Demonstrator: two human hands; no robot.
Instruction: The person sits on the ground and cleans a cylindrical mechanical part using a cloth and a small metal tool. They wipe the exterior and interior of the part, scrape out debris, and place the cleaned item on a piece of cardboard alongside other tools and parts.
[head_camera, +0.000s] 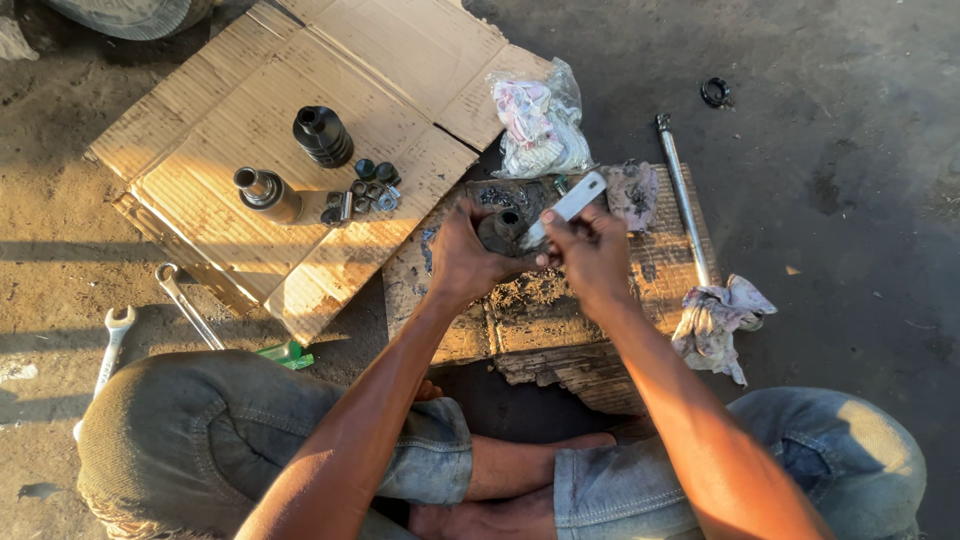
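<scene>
We are gripping a dark greasy metal part (501, 231) in our closed left hand (462, 258) over a dirty wooden board (560, 320), while our right hand (592, 255) is pinching a white flat tool (566, 207). A plastic bag (540, 120) of rags is lying just beyond; rubber boots (322, 135) are resting on cardboard (300, 90).

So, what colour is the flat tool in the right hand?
White flat tool, right hand; head view.

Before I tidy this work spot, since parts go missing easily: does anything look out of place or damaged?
A black ring lies alone on the bare ground, far from the small parts grouped on the cardboard. The wooden block under the hands is crumbling and grimy along its front edge. Two wrenches lie in the dirt.
</scene>
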